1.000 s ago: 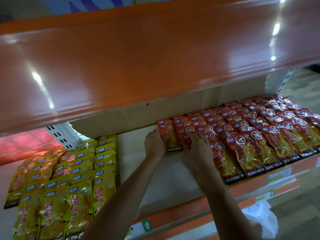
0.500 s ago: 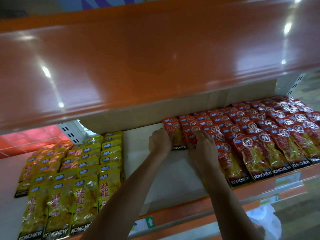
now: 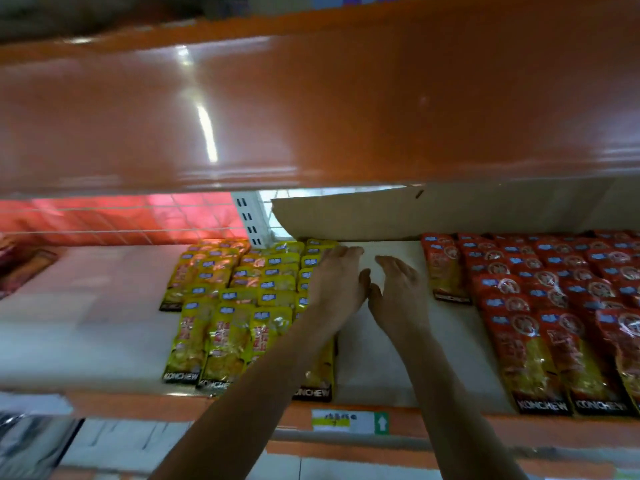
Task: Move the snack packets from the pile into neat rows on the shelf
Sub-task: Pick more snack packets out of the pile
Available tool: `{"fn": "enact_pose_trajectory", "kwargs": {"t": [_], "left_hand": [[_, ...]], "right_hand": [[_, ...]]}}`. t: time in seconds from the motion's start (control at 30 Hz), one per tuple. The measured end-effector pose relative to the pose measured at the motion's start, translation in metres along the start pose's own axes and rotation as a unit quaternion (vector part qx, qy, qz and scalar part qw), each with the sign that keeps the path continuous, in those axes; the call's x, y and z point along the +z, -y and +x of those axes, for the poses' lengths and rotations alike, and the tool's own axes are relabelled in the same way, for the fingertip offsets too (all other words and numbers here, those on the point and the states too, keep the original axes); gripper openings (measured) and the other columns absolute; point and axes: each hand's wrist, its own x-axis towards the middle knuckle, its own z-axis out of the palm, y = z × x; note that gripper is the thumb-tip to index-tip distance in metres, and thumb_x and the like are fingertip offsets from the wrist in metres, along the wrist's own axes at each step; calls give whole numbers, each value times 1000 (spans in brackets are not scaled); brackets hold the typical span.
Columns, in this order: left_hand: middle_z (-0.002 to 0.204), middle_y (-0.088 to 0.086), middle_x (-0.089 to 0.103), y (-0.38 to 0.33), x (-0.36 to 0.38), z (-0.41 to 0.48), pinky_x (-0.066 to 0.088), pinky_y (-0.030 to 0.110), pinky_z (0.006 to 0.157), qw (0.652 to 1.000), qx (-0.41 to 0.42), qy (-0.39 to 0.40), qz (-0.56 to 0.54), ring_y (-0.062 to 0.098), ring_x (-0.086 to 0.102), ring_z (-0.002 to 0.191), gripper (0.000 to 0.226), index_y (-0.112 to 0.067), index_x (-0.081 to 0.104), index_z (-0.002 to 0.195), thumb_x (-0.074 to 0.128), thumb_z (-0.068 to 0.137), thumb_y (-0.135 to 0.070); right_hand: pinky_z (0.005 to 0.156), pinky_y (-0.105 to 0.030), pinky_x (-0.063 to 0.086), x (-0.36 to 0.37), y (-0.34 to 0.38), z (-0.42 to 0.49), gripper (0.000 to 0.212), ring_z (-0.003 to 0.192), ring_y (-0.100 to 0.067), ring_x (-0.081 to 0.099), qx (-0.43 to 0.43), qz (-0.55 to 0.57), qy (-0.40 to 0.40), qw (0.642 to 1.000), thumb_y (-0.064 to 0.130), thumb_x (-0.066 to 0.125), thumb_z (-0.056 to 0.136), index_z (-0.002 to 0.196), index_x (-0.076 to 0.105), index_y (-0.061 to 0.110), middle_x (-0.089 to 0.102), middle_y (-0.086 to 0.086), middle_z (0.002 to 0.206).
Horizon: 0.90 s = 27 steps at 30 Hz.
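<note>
Neatly on shelf [image 3: 374, 358]: snack packets [image 3: 530, 344]

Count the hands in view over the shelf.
2: the left hand at the edge of the yellow packets, the right hand over bare shelf beside the red packets.

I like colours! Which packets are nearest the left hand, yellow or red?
The yellow packets: the left hand overlaps their edge; red packets lie beyond the right hand.
</note>
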Motion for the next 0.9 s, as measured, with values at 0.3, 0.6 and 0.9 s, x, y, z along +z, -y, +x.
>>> {"fn": "enact_pose_trajectory", "kwargs": {"t": [0.3, 0.6, 0.9], "left_hand": [[111, 15, 64, 121, -66, -45, 51, 45, 87, 992, -75, -84, 51, 40, 57, 105, 44, -9, 62, 117, 59, 79, -31], [138, 8, 50, 270, -146, -86, 41, 41, 97, 977, -178, -74, 88, 31, 42, 128, 52, -17, 45, 139, 46, 93, -43], [137, 9, 48, 425, -212, -113, 43, 39, 95, 951, -272, -65, 134, 29, 42, 125, 54, -12, 43, 136, 51, 93, -45]], "right_hand": [[89, -42, 45, 82, 115, -9, 42, 105, -38, 57, -89, 5, 76, 993, 10, 60, 70, 111, 63, 2, 64, -19, 110], [86, -40, 44, 190, 254, -22, 41, 105, -39, 56, -162, -3, 125, 979, 1, 62, 72, 113, 63, 3, 63, -18, 110], [105, -30, 30, 302, 380, -19, 47, 127, -26, 42, -233, -49, 189, 953, 15, 55, 89, 135, 46, 11, 49, -8, 138]]}}
